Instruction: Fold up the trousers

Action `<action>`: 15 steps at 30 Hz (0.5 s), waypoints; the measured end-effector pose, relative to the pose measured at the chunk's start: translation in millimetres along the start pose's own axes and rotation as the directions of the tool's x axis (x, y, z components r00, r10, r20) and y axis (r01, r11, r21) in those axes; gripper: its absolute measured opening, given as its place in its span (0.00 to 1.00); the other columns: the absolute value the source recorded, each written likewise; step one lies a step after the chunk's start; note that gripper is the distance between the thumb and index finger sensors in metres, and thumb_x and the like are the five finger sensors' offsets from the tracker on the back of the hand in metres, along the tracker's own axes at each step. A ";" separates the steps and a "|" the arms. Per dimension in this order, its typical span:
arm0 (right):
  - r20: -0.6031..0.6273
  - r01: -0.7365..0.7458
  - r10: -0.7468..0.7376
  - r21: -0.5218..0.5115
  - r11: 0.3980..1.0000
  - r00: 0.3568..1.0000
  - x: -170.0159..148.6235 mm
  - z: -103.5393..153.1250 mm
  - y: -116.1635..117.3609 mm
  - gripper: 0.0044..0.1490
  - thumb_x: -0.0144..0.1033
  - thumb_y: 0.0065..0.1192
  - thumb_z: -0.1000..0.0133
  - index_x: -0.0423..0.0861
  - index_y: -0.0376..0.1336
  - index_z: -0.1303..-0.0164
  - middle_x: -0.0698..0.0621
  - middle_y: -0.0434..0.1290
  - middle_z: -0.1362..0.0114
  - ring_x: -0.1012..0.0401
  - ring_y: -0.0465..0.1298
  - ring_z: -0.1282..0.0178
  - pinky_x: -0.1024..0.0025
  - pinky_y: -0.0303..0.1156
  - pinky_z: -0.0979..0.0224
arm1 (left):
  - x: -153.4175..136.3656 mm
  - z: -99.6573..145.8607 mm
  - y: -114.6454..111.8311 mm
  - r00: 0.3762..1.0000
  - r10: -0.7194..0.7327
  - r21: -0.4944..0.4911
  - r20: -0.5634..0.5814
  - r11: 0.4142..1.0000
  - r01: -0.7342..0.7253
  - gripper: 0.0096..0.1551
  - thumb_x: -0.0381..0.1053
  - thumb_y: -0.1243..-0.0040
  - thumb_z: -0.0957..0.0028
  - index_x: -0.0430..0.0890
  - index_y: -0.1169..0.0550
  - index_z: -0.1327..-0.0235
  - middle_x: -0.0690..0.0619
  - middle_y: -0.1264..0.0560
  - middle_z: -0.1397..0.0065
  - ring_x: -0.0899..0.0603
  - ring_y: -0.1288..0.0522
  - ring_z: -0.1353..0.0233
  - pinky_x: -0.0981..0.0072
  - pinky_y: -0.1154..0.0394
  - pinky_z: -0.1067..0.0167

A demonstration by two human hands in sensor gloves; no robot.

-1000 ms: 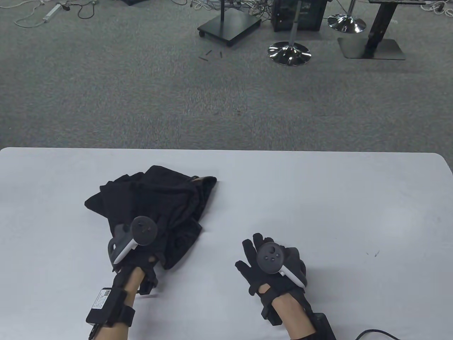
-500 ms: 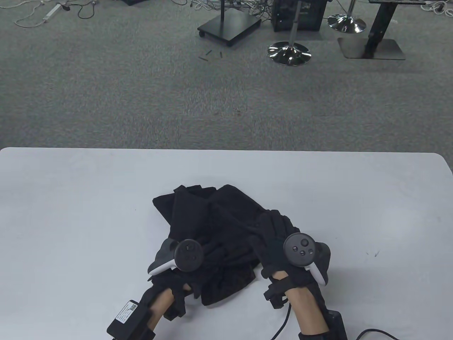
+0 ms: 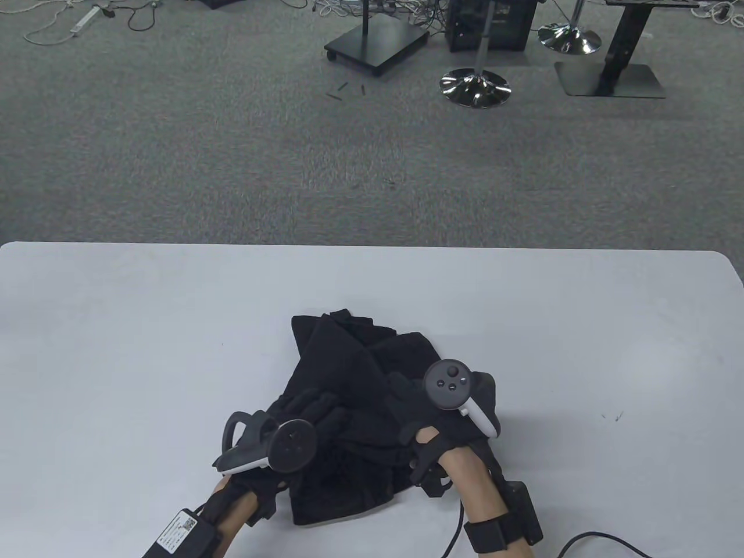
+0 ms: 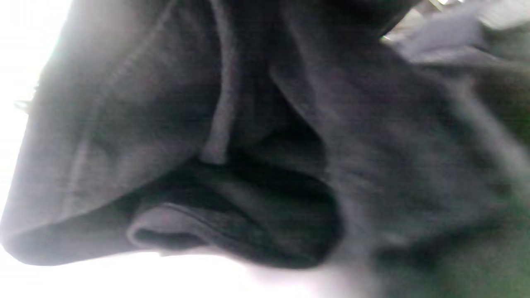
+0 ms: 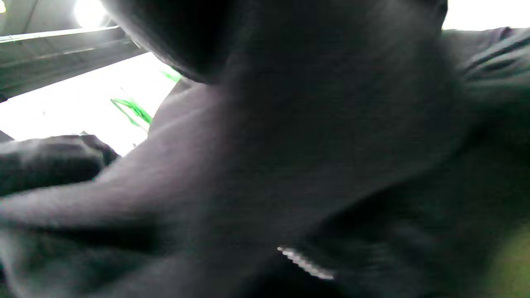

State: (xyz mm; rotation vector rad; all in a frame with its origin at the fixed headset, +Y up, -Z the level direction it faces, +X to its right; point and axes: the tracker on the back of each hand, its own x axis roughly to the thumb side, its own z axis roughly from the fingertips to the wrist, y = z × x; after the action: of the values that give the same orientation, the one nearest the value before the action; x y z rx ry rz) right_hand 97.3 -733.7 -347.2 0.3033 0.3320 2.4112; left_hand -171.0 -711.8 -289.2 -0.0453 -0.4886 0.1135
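Trousers: plain black, no pattern, bunched between the two hands; charcoal-grey in the left wrist view, with a short run of white stitching showing in the right wrist view.

Tabletop: pale grey-white, plain, with a few small dark specks out beyond the right hand.

Left hand: black glove. Its tracker: dark grey disc, white grip.

Right hand: black glove. Its tracker: dark grey disc, white handle.

Floor beyond both hands: mottled grey carpet.

Stool bases: shiny chrome.
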 end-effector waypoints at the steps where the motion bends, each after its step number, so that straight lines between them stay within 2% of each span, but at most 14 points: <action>1: -0.002 0.056 -0.056 0.040 0.998 0.998 -2.4 -0.7 2.6 0.30 0.41 0.63 0.38 0.44 0.63 0.27 0.51 0.80 0.46 0.50 0.79 0.42 0.41 0.70 0.33 | -10.3 0.1 3.2 0.999 0.000 0.010 -0.048 1.000 0.000 0.30 0.52 0.40 0.40 0.60 0.29 0.22 0.59 0.35 0.15 0.41 0.36 0.13 0.35 0.40 0.19; 6: 0.046 0.343 -0.345 0.048 0.938 0.937 1.1 -2.0 3.3 0.30 0.40 0.64 0.39 0.43 0.64 0.28 0.51 0.81 0.49 0.50 0.81 0.45 0.41 0.71 0.35 | -53.2 1.7 13.5 0.973 0.069 0.051 -0.221 0.997 -0.059 0.29 0.53 0.39 0.40 0.60 0.27 0.23 0.61 0.35 0.15 0.43 0.38 0.11 0.35 0.42 0.17; 9: 0.088 0.485 -0.484 0.015 0.875 0.871 8.5 -2.3 0.6 0.29 0.39 0.64 0.39 0.42 0.65 0.29 0.51 0.81 0.48 0.50 0.81 0.45 0.41 0.71 0.36 | -68.4 -0.1 13.7 0.942 0.158 0.065 -0.297 0.987 -0.145 0.29 0.55 0.39 0.40 0.61 0.27 0.23 0.61 0.37 0.14 0.42 0.40 0.10 0.35 0.43 0.17; 11: 0.119 0.579 -0.571 -0.060 0.813 0.813 11.6 -1.7 -1.2 0.29 0.39 0.64 0.39 0.42 0.65 0.29 0.51 0.81 0.47 0.49 0.81 0.44 0.41 0.72 0.35 | -69.2 -1.5 11.8 0.928 0.186 0.073 -0.322 0.982 -0.172 0.29 0.55 0.39 0.40 0.60 0.27 0.23 0.61 0.37 0.14 0.42 0.40 0.11 0.35 0.42 0.18; 15: 0.164 0.732 -0.714 -0.118 0.670 0.680 9.1 0.5 -8.5 0.30 0.38 0.63 0.39 0.41 0.63 0.28 0.49 0.81 0.44 0.47 0.79 0.41 0.39 0.70 0.33 | -68.9 2.7 7.5 0.897 0.255 0.101 -0.360 0.967 -0.234 0.37 0.61 0.36 0.43 0.59 0.32 0.19 0.60 0.41 0.13 0.41 0.41 0.10 0.35 0.41 0.19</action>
State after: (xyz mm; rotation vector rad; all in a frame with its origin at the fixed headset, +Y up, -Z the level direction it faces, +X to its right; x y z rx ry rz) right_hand 95.8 -721.4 -348.2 0.1657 0.1434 1.5990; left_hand -233.4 -712.5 -319.4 -0.0726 -0.0975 0.3592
